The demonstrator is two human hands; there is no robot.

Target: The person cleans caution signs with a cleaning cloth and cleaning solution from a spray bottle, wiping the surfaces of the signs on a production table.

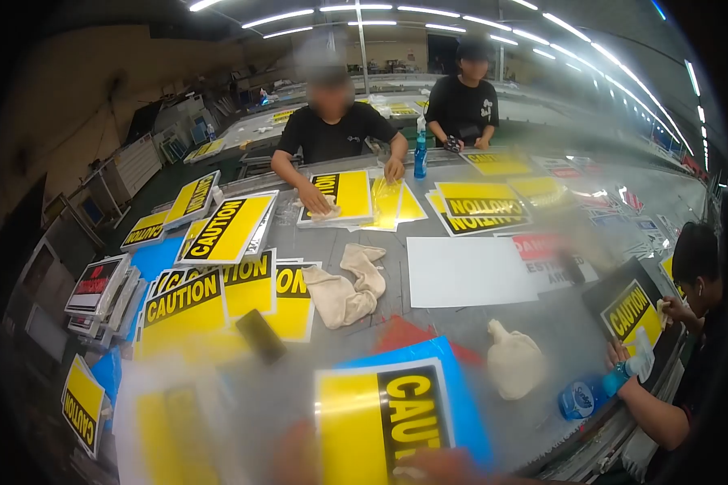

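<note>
A yellow and black caution sign (349, 416) is close in front of me, over a blue sheet (467, 408). My right hand (441, 467) is at its lower right edge, with the thumb over the printed face and the other fingers hidden. At the sign's left edge my left hand (295, 454) is smeared by motion, its fingers indistinct. To the left lies another, blurred caution sign (170, 432). A beige cloth (514, 360) lies right of the blue sheet, and a second cloth (344, 291) rests beyond it.
Stacked caution signs (182, 311) cover the table's left side. A white sheet (469, 271) lies mid-table. Across from me a person (332, 129) wipes a sign near a blue spray bottle (421, 153); another person (463, 105) stands beside. A person at right (696, 323) handles a sign near a blue container (578, 400).
</note>
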